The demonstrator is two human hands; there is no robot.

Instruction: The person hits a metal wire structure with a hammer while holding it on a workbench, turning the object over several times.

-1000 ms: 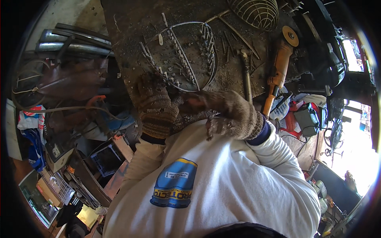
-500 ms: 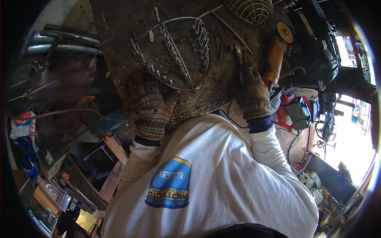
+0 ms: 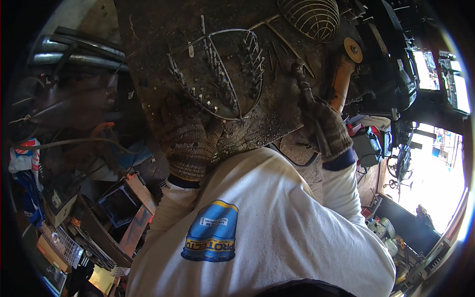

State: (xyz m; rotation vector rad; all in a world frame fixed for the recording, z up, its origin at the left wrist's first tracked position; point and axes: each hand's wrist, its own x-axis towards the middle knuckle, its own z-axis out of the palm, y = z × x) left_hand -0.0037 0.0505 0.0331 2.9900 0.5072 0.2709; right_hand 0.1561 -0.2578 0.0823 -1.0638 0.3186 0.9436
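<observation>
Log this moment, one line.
left hand: at table edge | right hand: gripping hammer | metal frame: on table | angle grinder: right of hammer

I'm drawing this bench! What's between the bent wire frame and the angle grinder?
In the head view, thin metal rods, then the hammer held in the right hand.

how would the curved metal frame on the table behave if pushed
The frame looks stiff, as its thin bars hold their curves. It is probably light for its size, being mostly open gaps. It may scrape or catch rather than glide, given its projecting short rods and the gritty table.
</observation>
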